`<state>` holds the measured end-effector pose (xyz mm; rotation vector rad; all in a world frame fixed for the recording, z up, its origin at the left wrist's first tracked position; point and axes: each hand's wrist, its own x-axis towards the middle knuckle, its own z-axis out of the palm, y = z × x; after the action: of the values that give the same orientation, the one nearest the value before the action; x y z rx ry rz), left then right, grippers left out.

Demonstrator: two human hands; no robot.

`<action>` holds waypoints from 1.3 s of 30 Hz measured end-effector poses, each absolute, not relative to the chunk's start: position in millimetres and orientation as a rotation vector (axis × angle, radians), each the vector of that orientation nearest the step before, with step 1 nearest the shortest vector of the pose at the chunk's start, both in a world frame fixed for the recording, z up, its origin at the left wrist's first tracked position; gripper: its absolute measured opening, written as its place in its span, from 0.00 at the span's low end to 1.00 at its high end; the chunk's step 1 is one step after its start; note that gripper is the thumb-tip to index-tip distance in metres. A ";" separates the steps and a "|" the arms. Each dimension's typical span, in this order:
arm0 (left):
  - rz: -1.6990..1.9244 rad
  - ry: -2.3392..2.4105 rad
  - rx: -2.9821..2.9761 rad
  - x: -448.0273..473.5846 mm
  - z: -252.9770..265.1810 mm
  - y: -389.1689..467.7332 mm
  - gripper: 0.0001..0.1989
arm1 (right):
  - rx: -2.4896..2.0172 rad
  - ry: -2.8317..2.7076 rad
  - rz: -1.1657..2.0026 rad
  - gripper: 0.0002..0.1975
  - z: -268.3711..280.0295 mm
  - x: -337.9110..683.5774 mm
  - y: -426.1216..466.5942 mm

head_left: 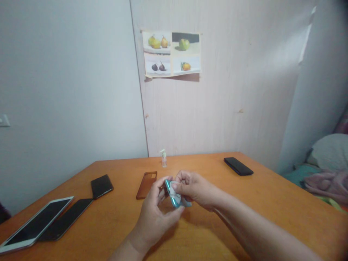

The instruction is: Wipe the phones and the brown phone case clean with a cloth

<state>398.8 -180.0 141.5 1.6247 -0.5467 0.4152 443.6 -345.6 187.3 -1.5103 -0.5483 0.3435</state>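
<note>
The teal phone (173,200) sits in my left hand (154,217), gripped by its edges; my right hand (194,187) pinches a pale cloth (176,196) against it. Just beyond my left fingers lies a brown case (146,185), a small bottle (164,160) farther off.

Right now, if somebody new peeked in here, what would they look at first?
Probably the middle, where the left hand holds a shiny blue phone and the right hand holds a pale cloth against it. Next, their eye might jump to the fruit pictures up on the wall behind the orange-brown table. Then perhaps the white-edged tablet, lying at the table's left.
</note>
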 end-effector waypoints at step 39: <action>0.353 -0.517 1.587 398.8 142.3 -182.3 0.32 | -1.494 -0.625 0.450 0.23 184.7 452.4 -352.5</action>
<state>398.8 -182.3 142.3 1.5869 -0.5173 0.3534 452.4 -352.5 184.7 -1.4939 -0.6246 0.4495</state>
